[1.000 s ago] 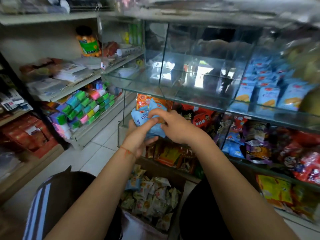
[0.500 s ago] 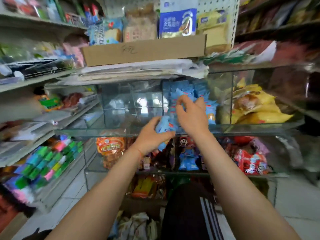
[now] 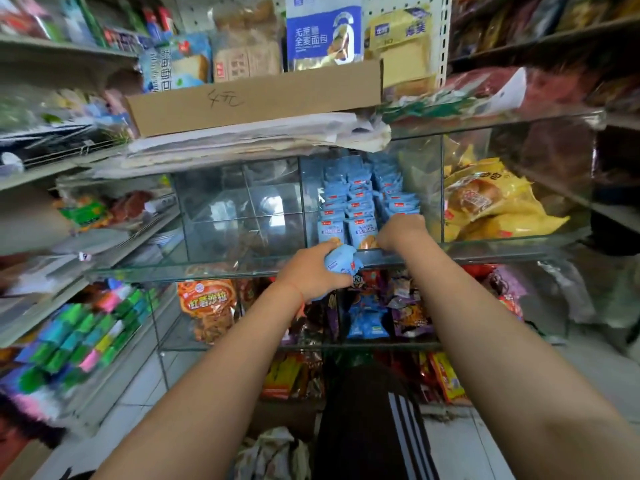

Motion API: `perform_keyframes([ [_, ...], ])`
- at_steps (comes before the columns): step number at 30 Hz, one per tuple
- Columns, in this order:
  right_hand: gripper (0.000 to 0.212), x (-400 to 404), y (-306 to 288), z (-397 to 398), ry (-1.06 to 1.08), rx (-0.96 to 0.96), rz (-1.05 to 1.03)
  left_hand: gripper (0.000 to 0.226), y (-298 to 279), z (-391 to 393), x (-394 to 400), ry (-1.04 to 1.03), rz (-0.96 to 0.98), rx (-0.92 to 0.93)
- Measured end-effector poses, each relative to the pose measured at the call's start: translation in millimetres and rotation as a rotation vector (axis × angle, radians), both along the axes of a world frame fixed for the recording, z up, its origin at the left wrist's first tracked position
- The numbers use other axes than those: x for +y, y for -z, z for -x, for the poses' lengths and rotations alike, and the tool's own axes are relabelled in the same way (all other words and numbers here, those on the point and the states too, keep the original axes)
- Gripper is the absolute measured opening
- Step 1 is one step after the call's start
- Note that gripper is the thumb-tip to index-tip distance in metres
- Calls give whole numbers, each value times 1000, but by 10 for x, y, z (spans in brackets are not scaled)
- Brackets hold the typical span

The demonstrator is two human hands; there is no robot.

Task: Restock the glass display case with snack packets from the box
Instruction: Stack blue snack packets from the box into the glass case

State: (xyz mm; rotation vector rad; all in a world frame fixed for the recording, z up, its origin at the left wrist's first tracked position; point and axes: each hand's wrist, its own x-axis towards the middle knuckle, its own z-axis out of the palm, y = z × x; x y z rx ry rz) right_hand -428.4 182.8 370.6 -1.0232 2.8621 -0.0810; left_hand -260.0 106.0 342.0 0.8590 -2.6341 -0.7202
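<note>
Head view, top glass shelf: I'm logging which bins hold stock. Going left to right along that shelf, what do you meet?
Empty glass compartment → rows of blue snack packets → right hand reaching among them → yellow bread bags.

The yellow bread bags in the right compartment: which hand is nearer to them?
Right. The right hand reaches among the blue packets, beside the yellow bread bags; the left hand holds blue packets farther left, outside the glass.
</note>
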Motion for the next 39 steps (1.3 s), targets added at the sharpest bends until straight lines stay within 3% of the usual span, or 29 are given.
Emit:
perform_keyframes([
  [5, 43, 75, -150, -42, -66, -38, -134, 83, 39, 8, 22, 10, 4, 40],
  [13, 48, 68, -286, -31, -130, -89, -144, 82, -94, -13, -8, 24, -85, -13],
  [16, 43, 86, -391, -61, -131, 8, -71, 63, -133, -76, 28, 37, -295, 87],
  [19, 32, 98, -479, -81, -143, 113, 267, 55, -119, -96, 90, -45, -657, 339],
  [20, 30, 97, -505, -96, -186, 68, 425, 57, -114, -89, 94, -39, -781, 424],
  [22, 30, 112, -549, -154, -280, -225, 672, 58, -133, -63, 113, -3, -969, 587],
  [24, 37, 144, -554, -210, -335, -580, 750, 53, -194, -39, 142, -3, -1074, 712],
  [26, 60, 177, -529, -229, -422, -732, 732, 39, -255, -17, 161, 9, -1108, 786],
  [28, 61, 190, -488, -199, -476, -763, 740, 29, -285, 11, 147, 30, -1087, 807],
  [31, 47, 218, -494, -111, -440, -675, 816, 39, -303, 98, 156, -9, -911, 724],
  [36, 53, 209, -477, 69, -257, -326, 936, 39, -179, 306, 146, -37, 60, 350],
  [39, 58, 244, -473, 145, -220, -50, 672, 44, -68, 384, 123, 61, 210, 61],
])
